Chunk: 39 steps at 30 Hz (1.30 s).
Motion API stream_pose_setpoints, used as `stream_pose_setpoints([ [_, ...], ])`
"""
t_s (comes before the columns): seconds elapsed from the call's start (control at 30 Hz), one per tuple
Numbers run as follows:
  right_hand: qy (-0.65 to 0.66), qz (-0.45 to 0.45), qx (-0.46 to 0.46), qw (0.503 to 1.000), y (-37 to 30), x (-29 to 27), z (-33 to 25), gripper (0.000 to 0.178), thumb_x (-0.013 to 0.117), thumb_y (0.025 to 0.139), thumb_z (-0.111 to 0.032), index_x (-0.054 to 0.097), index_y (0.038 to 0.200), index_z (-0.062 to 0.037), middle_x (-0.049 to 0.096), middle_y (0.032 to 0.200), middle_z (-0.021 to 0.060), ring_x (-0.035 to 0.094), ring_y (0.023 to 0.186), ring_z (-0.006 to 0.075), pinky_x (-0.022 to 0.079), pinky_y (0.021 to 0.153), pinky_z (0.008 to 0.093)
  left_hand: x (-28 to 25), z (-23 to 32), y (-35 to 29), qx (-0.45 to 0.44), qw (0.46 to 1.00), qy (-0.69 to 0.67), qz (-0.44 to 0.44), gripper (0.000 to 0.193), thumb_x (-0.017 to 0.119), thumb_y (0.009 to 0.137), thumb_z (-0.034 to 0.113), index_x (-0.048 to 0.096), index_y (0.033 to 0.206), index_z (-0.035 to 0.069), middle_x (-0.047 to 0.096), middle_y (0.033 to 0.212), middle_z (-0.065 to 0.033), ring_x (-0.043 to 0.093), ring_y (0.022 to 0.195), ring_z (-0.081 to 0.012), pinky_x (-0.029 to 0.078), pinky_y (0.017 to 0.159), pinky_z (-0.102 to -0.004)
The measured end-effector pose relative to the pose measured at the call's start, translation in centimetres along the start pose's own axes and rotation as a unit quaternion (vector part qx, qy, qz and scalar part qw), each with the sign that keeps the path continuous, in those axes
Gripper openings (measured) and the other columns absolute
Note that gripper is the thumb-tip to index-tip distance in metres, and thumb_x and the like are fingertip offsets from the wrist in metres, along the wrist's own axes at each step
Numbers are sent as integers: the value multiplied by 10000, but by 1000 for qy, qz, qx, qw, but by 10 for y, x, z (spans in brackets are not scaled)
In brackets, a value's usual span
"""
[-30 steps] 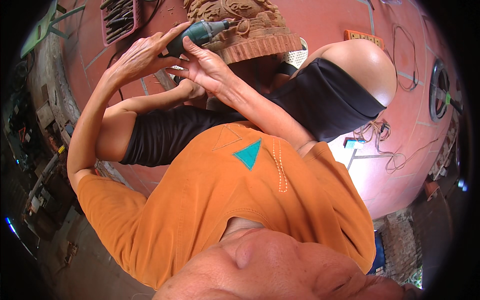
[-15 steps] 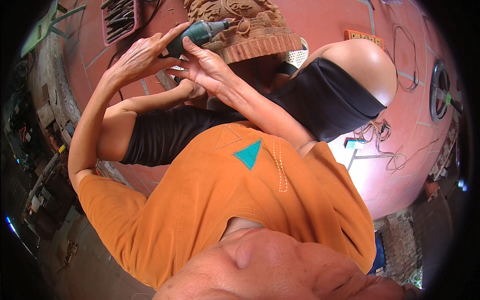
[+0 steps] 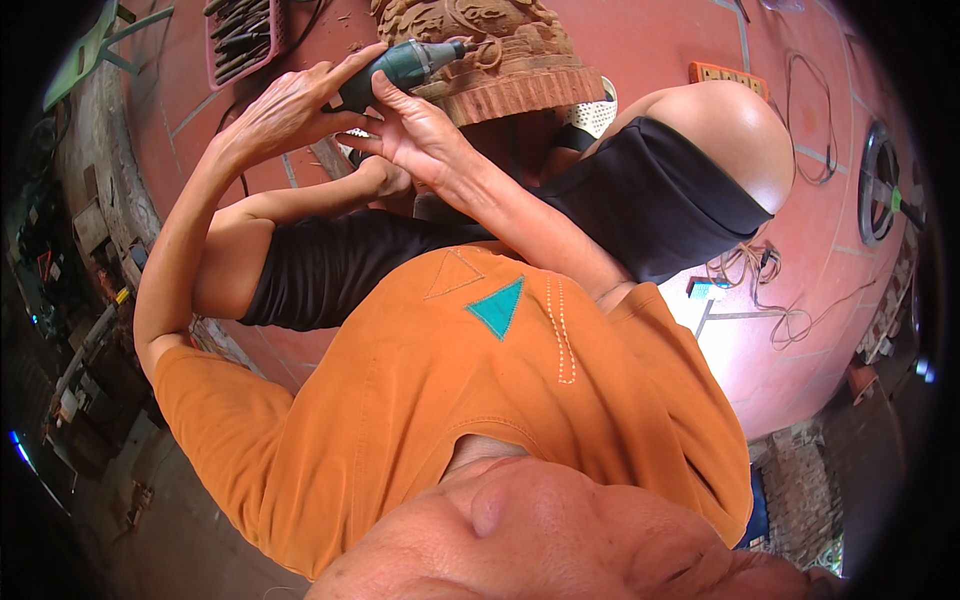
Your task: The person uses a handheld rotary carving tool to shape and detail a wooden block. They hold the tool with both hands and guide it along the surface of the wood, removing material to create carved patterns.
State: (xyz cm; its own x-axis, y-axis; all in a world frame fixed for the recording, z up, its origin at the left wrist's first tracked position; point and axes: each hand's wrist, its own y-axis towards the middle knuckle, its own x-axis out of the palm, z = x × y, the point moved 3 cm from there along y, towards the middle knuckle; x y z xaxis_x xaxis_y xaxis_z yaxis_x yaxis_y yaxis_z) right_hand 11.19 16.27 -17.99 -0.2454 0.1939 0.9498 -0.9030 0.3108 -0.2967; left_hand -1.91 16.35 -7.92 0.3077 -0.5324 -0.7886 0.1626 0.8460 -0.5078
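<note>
My left hand (image 3: 285,112) is wrapped round the rear of a dark green rotary tool (image 3: 403,67), its index finger stretched along the body. My right hand (image 3: 428,143) supports the same tool from the near side, thumb pressed on it, the other fingers reaching under toward the left hand. The tool points right, its nose against or very near a carved brown wooden piece (image 3: 545,45) with a rough round base. Whether the bit touches the wood I cannot tell. The carving's top is cut off by the frame edge.
A pink basket (image 3: 274,45) of chisel-like tools stands at the far left by a green stool (image 3: 85,55). An orange power strip (image 3: 727,77) and loose cables (image 3: 812,120) lie on red tiles at right, near a dark wheel-like ring (image 3: 878,165). My bent legs flank the carving.
The rotary tool and both hands have shifted slightly to the right along the carving. Both hands keep their hold.
</note>
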Motion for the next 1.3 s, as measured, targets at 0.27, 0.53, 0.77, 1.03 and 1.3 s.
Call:
stream_pose_setpoints([
  [0.27, 1, 1, 8, 1000, 3, -3, 0, 386, 680, 876, -307, 552, 1175, -98, 618, 1114, 54, 623, 1036, 262, 516, 915, 525, 0, 1, 0, -2, 1000, 8, 9, 853, 741, 777, 286, 281, 1494, 247, 589, 752, -195, 630, 689, -335, 458, 619, -432],
  [0.53, 3, 7, 14, 1000, 5, -4, 3, 404, 683, 872, -316, 546, 1177, -91, 620, 1135, 69, 626, 1039, 257, 527, 908, 507, -4, 6, -3, -6, 1000, 13, 4, 855, 747, 774, 286, 285, 1491, 236, 593, 731, -192, 636, 680, -338, 457, 608, -430],
  [0.77, -5, 1, 2, 1000, 1, 0, 0, 401, 671, 880, -321, 544, 1181, -89, 613, 1120, 65, 629, 1027, 257, 534, 903, 494, -3, 4, -2, 14, 1000, 19, 15, 860, 753, 768, 279, 288, 1491, 231, 593, 748, -186, 630, 685, -329, 456, 611, -428],
  [1.03, 3, 4, 6, 1000, -1, 0, 4, 424, 656, 891, -322, 533, 1207, -68, 610, 1152, 76, 629, 1038, 260, 532, 902, 493, -5, 7, -2, -2, 1000, 2, -9, 880, 759, 754, 255, 281, 1493, 254, 604, 785, -184, 638, 703, -334, 473, 629, -434],
  [1.3, 16, 18, 12, 1000, -7, 3, 8, 377, 651, 897, -300, 555, 1190, -82, 625, 1142, 63, 622, 1050, 270, 512, 929, 505, -2, 4, -4, 15, 1000, 12, -12, 873, 761, 758, 278, 286, 1490, 264, 611, 787, -171, 648, 706, -313, 485, 625, -416],
])
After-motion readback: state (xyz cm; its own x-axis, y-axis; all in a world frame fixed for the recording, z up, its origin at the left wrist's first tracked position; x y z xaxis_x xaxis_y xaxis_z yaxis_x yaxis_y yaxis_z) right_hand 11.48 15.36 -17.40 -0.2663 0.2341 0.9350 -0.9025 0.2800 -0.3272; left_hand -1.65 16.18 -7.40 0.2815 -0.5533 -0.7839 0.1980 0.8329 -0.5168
